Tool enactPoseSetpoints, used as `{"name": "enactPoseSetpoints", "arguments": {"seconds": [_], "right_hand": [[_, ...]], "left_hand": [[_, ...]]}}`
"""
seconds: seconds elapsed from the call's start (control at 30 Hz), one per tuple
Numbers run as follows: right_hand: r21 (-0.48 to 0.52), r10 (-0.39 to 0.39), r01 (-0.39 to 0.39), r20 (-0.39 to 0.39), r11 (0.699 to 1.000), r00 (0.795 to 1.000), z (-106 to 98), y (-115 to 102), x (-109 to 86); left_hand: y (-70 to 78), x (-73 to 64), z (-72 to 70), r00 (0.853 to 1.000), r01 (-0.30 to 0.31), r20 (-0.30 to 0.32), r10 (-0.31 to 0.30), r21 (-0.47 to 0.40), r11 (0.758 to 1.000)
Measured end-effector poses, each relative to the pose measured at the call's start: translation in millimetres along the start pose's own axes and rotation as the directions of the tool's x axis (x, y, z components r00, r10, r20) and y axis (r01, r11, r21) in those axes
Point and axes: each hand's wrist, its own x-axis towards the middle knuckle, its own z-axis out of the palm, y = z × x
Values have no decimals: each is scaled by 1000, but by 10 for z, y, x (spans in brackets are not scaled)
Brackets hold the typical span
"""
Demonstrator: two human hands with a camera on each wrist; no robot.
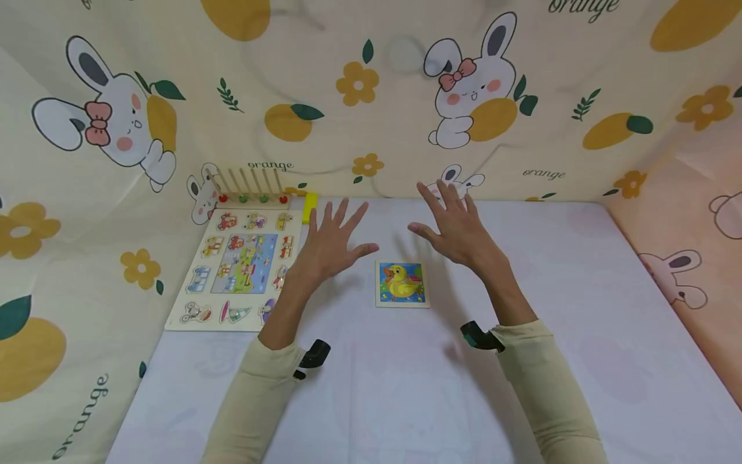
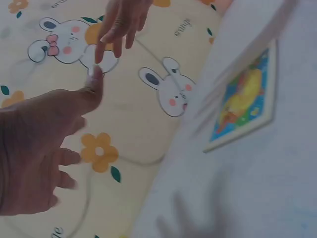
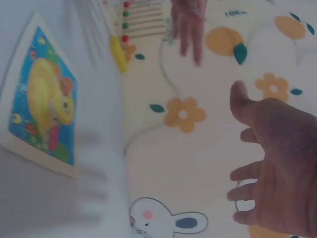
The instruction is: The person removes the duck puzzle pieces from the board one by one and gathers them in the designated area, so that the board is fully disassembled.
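My left hand is held above the table with its fingers spread and nothing in it. Opposite it, my right hand hovers with spread fingers, also holding nothing. Between and a little below the two hands lies a small square duck puzzle, a yellow duck on blue inside a pale frame. Both wrist views show the duck puzzle flat on the white table, apart from the hands. In the right wrist view the right hand's palm faces sideways, thumb up.
A wooden puzzle board with vehicle and toy pieces lies at the left, partly behind the left forearm. Behind it stands a rack of wooden pegs with red and green beads. Beside that is a yellow block. A printed cloth hangs behind the table.
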Motion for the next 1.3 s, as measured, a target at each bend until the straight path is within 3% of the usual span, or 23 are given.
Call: {"name": "enactPoseSetpoints", "arguments": {"seconds": [0.13,0.27,0.43,0.6,0.83,1.1,1.3], "right_hand": [[17,-45,45,-10,999,999,99,-42,-16],[-2,-139,139,-17,990,990,255,-95,-33],[-3,-211,211,47,977,976,482,-160,-63],[37,-213,209,134,977,968,673,-211,-55],[59,-206,198,177,978,963,887,-228,18],[37,-201,197,192,980,961,944,-253,46],[11,-191,194,212,981,958,962,-269,77]], "left_hand": [[-15,7,162,994,-33,108,32,10,999],[-29,9,344,978,-78,193,74,13,997],[-59,-19,534,956,-127,269,119,11,992],[-69,-50,623,943,-152,300,145,2,988],[-36,-57,655,934,-120,338,115,-6,993],[-28,25,702,930,-100,354,97,-10,995],[22,66,733,931,-51,364,35,36,998]]}}
